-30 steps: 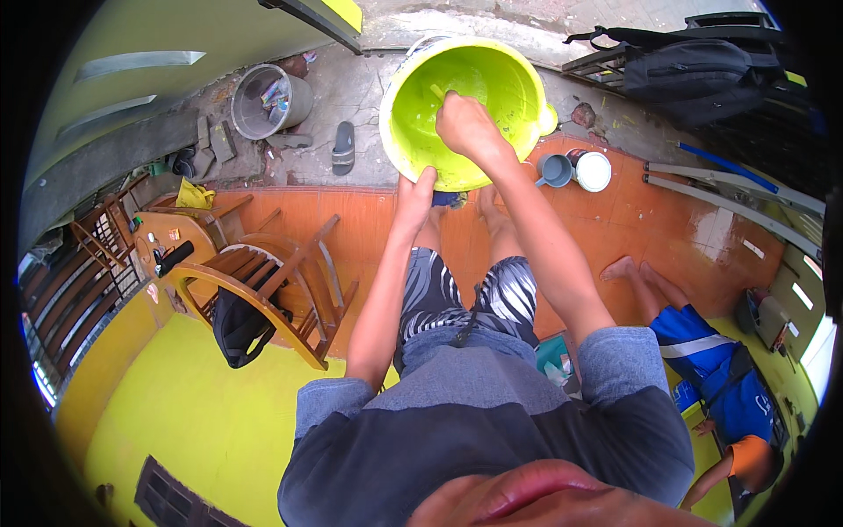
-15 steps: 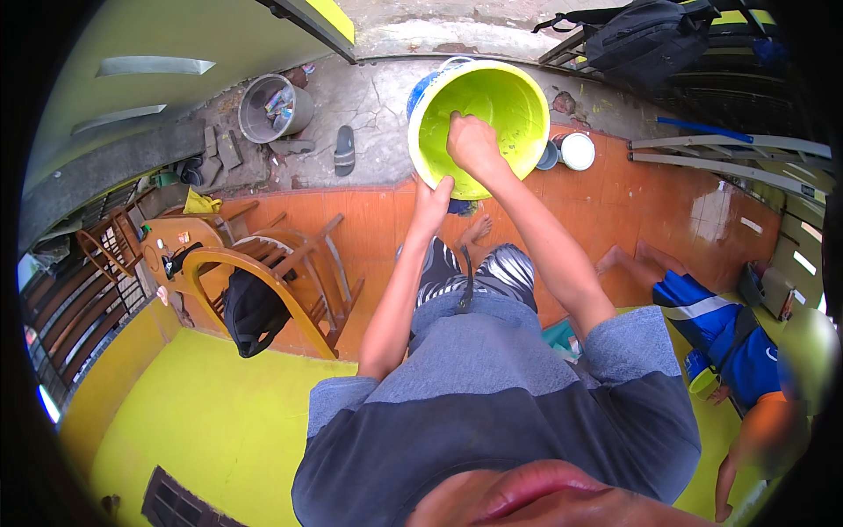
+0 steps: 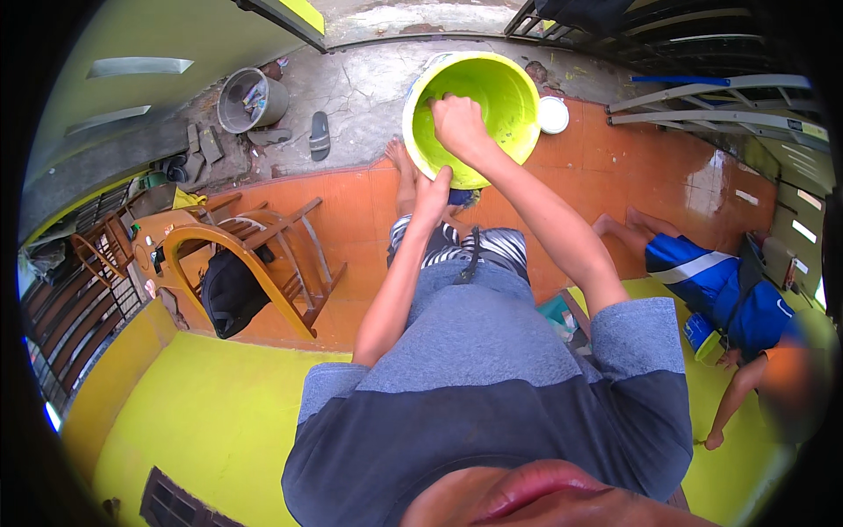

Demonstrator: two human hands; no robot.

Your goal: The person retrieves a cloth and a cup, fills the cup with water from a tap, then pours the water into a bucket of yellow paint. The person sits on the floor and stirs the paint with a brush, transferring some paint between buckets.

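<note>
A bucket (image 3: pixel 511 98), its inside coated in yellow-green paint, is tipped so its mouth faces me. My left hand (image 3: pixel 432 195) grips its near rim, thumb over the edge and the other fingers hidden beneath. Inside the bucket's mouth my right hand (image 3: pixel 458 125) is closed, knuckles toward the left inner wall. Whatever it holds, if anything, is hidden by the fist. A white round lid or tub top (image 3: pixel 553 115) lies just right of the bucket.
Left of me are a wooden chair (image 3: pixel 303 263) and a black bag (image 3: pixel 233 294). A grey bin (image 3: pixel 277 101) and a slipper (image 3: pixel 320 136) lie beyond. At right, a ladder (image 3: pixel 711 119) leans and another person (image 3: pixel 702 272) works beside a small paint bucket (image 3: pixel 709 345).
The view has shifted slightly. My right hand has moved toward the left inner wall of the bucket. My left hand keeps its grip on the rim.
</note>
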